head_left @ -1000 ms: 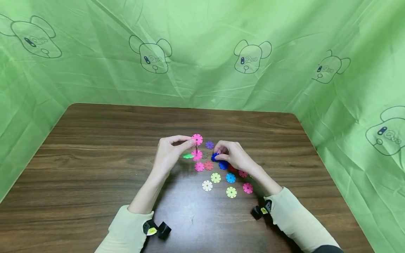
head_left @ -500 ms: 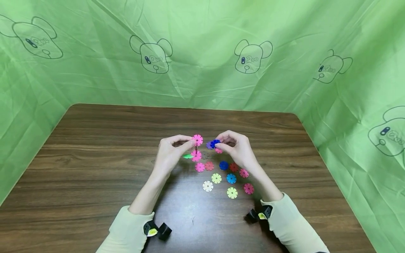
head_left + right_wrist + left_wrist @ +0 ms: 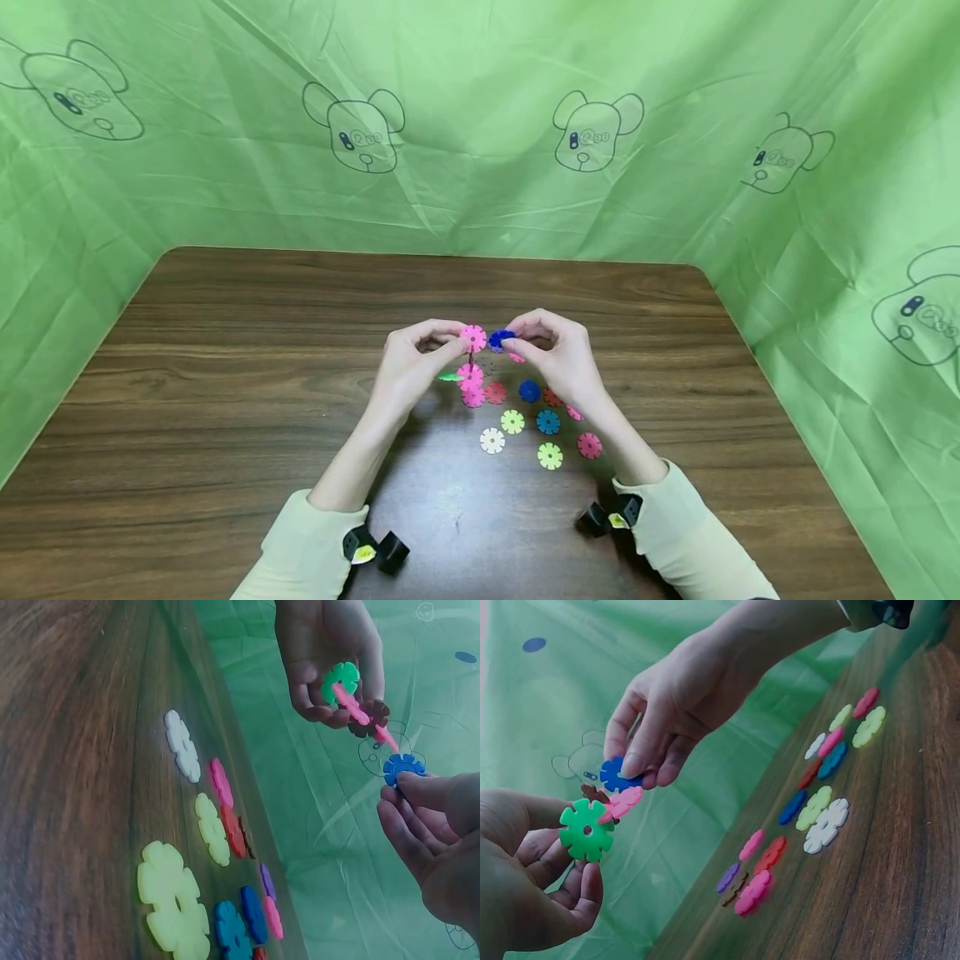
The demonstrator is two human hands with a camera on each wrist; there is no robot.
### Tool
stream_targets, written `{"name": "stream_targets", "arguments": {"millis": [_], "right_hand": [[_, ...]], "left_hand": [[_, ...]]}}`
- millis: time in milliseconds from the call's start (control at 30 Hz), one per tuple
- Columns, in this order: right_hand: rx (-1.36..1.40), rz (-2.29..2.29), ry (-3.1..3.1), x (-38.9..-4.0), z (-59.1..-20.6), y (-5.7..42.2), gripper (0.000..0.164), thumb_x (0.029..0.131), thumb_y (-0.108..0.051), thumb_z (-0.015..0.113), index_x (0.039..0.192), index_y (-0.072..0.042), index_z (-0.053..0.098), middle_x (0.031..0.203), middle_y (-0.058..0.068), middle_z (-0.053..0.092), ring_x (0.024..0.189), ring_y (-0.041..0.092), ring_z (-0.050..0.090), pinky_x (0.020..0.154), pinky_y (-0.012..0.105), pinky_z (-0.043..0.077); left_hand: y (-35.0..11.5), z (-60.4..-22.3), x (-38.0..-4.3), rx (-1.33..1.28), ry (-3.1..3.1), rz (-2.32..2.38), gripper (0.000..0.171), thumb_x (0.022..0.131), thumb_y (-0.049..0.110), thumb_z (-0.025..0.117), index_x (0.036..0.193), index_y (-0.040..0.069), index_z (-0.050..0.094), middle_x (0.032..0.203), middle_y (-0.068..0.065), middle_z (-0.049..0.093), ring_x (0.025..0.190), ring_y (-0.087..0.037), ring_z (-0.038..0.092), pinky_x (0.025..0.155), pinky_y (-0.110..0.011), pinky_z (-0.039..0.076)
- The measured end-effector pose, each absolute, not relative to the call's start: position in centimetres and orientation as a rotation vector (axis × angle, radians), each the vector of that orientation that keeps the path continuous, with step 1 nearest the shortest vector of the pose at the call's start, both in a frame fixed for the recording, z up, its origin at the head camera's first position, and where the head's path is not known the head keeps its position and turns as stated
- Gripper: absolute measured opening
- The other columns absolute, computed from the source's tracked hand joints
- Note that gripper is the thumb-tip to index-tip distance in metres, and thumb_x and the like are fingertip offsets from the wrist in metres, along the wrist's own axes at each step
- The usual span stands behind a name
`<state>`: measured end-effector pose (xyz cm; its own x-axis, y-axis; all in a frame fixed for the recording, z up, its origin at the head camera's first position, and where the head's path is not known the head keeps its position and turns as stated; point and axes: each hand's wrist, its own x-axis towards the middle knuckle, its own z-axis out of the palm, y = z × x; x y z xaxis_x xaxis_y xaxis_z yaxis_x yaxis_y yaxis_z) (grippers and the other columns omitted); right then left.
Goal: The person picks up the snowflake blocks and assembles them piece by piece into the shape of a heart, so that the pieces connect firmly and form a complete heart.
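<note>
The left hand (image 3: 408, 362) pinches a small chain by its upper pink disc (image 3: 473, 338), thumb and finger at that disc's left edge; a brown disc (image 3: 377, 720), a lower pink disc (image 3: 470, 377) and a green disc (image 3: 574, 834) make up the rest, held above the table (image 3: 262, 375). The right hand (image 3: 558, 350) pinches a blue disc (image 3: 500, 340) just beside the upper pink one; whether their edges touch, I cannot tell. The likeliest slip is a poor line-up: blue lies flatter than pink, which faces the head camera, so if the notches don't meet, a push would probably skid one rim off the other. Pushing hard could also twist the chain, since only its top end looks gripped, and the brown or lower pink joint might pop apart, dropping the green disc. Both holds take little of each rim, so a disc could turn between the fingertips. Anything dropped would probably land among the loose discs, such as the purple disc (image 3: 727, 877), and be mixed in.
</note>
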<state>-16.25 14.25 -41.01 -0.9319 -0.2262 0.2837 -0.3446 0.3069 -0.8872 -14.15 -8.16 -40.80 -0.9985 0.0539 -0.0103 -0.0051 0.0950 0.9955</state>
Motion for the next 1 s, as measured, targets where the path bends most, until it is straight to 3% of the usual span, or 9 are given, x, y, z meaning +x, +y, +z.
{"name": "stream_targets", "arguments": {"millis": [167,367,633,833,1000], "right_hand": [[0.559,1.657,-2.457,-16.09,-40.93,13.86,0.009,0.09,-0.01,0.079,0.097,-0.008,0.074,0.09,0.012,0.079,0.075,0.021,0.074,0.071,0.025,0.061],[0.59,1.593,-2.432,-15.96,-40.87,13.52,0.009,0.088,-0.008,0.08,0.096,-0.008,0.076,0.091,0.009,0.079,0.079,0.012,0.074,0.074,0.025,0.061],[0.661,1.527,-2.369,-15.87,-41.14,13.36,0.009,0.084,-0.002,0.082,0.09,-0.007,0.079,0.088,0.007,0.079,0.077,0.009,0.074,0.072,0.029,0.063],[0.726,1.483,-2.345,-15.87,-41.34,13.27,0.012,0.082,0.005,0.082,0.088,-0.005,0.08,0.086,0.007,0.078,0.076,0.007,0.071,0.07,0.026,0.062],[0.737,1.509,-2.329,-15.95,-41.4,13.35,0.01,0.084,0.002,0.081,0.089,-0.006,0.08,0.087,0.007,0.078,0.078,0.006,0.071,0.071,0.026,0.062]], "left_hand": [[-8.11,-40.91,-14.14,0.086,2.304,2.078,0.024,0.09,0.02,0.079,0.113,0.015,0.078,0.093,-0.006,0.077,0.086,-0.018,0.069,0.077,-0.024,0.054],[-8.07,-40.89,-14.31,0.119,2.3,2.089,0.025,0.09,0.018,0.079,0.115,0.014,0.078,0.094,-0.008,0.078,0.085,-0.009,0.069,0.08,-0.022,0.055],[-7.89,-40.97,-14.25,0.143,2.281,2.085,0.024,0.09,0.013,0.079,0.114,0.009,0.079,0.099,-0.012,0.079,0.081,-0.012,0.068,0.074,-0.025,0.056],[-7.76,-41.18,-14.3,0.136,2.264,2.085,0.025,0.089,0.009,0.078,0.114,0.006,0.078,0.104,-0.015,0.079,0.08,-0.008,0.067,0.074,-0.028,0.057],[-7.83,-41.25,-14.29,0.143,2.23,2.1,0.025,0.09,0.009,0.078,0.115,0.006,0.078,0.104,-0.015,0.079,0.084,-0.013,0.069,0.078,-0.033,0.059]]}}
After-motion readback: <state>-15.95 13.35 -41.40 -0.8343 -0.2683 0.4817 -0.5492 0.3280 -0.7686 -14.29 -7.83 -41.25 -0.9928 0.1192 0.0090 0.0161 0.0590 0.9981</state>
